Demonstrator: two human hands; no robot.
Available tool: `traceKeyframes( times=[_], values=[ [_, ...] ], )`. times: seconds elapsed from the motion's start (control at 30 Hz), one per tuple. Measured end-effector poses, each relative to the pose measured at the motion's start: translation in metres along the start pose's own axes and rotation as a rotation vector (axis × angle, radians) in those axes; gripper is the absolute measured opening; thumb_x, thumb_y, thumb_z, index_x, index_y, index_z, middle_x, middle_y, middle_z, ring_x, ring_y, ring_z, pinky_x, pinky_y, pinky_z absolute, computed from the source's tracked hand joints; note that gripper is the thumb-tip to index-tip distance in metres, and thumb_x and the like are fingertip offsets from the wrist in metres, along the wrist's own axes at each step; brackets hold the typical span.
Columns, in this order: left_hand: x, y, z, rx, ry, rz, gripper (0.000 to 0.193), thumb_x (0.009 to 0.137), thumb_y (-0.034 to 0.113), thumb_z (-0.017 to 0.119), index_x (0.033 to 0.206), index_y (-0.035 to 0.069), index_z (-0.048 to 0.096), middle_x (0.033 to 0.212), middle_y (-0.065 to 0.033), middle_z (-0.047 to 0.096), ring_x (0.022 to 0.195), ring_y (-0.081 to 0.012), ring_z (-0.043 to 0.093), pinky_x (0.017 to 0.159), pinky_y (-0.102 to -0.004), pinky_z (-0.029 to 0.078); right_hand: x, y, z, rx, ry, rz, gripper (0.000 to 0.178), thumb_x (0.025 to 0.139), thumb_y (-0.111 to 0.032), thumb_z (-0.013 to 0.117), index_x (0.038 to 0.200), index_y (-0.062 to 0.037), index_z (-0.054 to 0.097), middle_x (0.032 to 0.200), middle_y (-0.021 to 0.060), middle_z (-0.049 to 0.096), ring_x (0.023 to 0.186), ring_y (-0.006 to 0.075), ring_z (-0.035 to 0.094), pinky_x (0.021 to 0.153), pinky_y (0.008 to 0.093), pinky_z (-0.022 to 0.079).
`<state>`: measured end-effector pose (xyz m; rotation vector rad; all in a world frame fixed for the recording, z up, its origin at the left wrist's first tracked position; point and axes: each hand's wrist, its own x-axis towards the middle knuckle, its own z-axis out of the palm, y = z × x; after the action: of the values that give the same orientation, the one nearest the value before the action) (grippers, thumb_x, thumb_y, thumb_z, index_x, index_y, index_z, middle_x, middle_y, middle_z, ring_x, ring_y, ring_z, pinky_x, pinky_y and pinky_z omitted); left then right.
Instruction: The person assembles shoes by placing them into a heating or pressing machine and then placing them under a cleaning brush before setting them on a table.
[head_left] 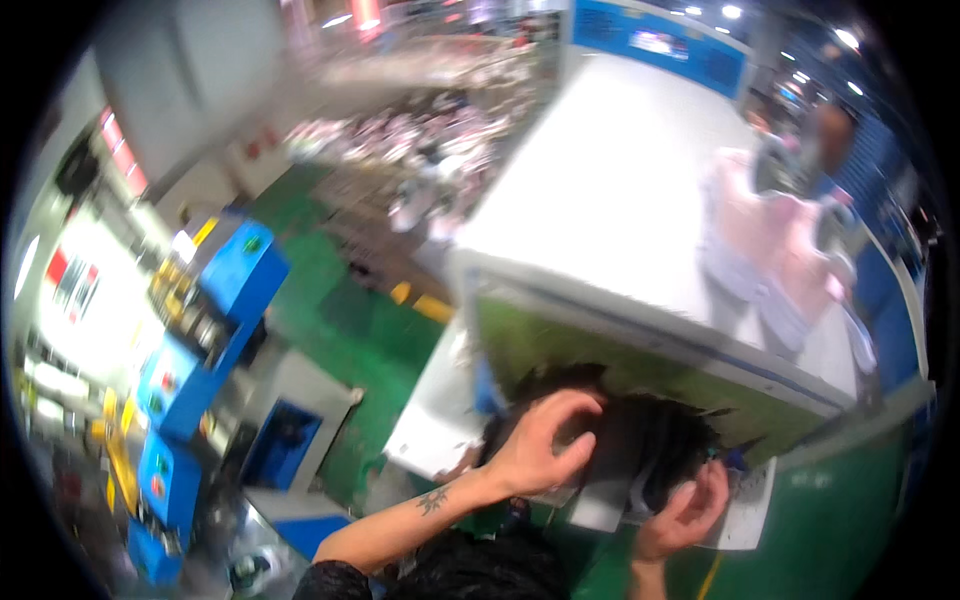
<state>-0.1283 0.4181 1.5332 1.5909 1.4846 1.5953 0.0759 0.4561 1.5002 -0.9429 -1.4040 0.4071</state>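
My left hand (545,445) is raised in front of the opening of a white box-shaped machine (590,190). Its thumb and fingers curve apart with nothing between them. Lower and to the right, my right hand (685,512) is cupped with loosely bent fingers, and nothing clear shows in it. Between the hands is a dark, blurred shape with a greyish edge (652,485) that I cannot make out. A ragged-edged green and dark curtain (640,365) hangs over the opening, close above both hands.
Pale pink shoes (765,250) stand on the machine's top at the right. Blue machine units (240,270) line the left side. Many blurred shoes (430,140) lie on a rack at the back. Underneath is green floor (310,250); a white ledge (430,420) juts out beside the opening.
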Motion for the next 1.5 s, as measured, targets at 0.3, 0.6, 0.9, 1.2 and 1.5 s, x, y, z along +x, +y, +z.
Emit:
traceKeyframes(
  times=[0.3,0.6,0.9,1.2,1.5],
  values=[
    [-0.341,0.052,-0.155,0.196,0.813,-0.279,0.015,0.084,0.002,0.056,0.099,0.000,0.058,0.100,-0.0118,0.061,0.096,-0.0248,0.061,0.087,-0.0322,0.047,-0.253,-0.168,0.138,0.859,-1.580,-0.044,0.029,0.089,-0.004,0.058,0.118,-0.0003,0.057,0.110,0.0118,0.062,0.100,0.0186,0.058,0.088,0.0312,0.047],
    [-0.781,0.109,-0.003,1.416,2.147,-1.161,0.019,0.078,0.006,0.057,0.097,0.003,0.057,0.096,-0.0162,0.059,0.091,-0.0340,0.058,0.083,-0.0416,0.047,-0.495,-0.365,0.081,0.749,-2.769,-0.577,0.023,0.084,-0.011,0.062,0.100,0.0050,0.059,0.094,0.0160,0.066,0.087,0.0253,0.064,0.079,0.0336,0.052],
    [-0.860,0.057,0.212,1.011,2.165,-1.747,0.043,0.080,0.013,0.057,0.120,-0.002,0.050,0.135,-0.0172,0.045,0.125,-0.0320,0.043,0.106,-0.0439,0.033,-0.764,-0.449,-0.227,2.024,-2.330,-2.418,0.073,0.077,-0.038,0.071,0.129,0.0032,0.041,0.115,0.0242,0.055,0.099,0.0371,0.059,0.083,0.0404,0.051],
    [-0.900,0.130,0.196,1.157,2.075,-1.701,0.040,0.073,0.007,0.057,0.112,0.000,0.057,0.117,-0.0169,0.058,0.108,-0.0349,0.054,0.099,-0.0450,0.041,-0.827,-0.420,-0.349,1.933,-2.046,-2.575,0.050,0.060,-0.039,0.078,0.086,-0.0011,0.058,0.076,0.0178,0.063,0.066,0.0347,0.062,0.060,0.0449,0.050],
    [-0.930,0.188,0.135,1.049,2.376,-1.727,0.045,0.077,0.010,0.063,0.118,-0.003,0.051,0.123,-0.0195,0.054,0.114,-0.0376,0.051,0.100,-0.0455,0.041,-0.573,-0.459,-0.031,-0.294,-2.929,-0.749,0.052,0.072,-0.022,0.078,0.112,0.0041,0.057,0.095,0.0078,0.064,0.083,0.0139,0.059,0.075,0.0291,0.050]
  ],
)
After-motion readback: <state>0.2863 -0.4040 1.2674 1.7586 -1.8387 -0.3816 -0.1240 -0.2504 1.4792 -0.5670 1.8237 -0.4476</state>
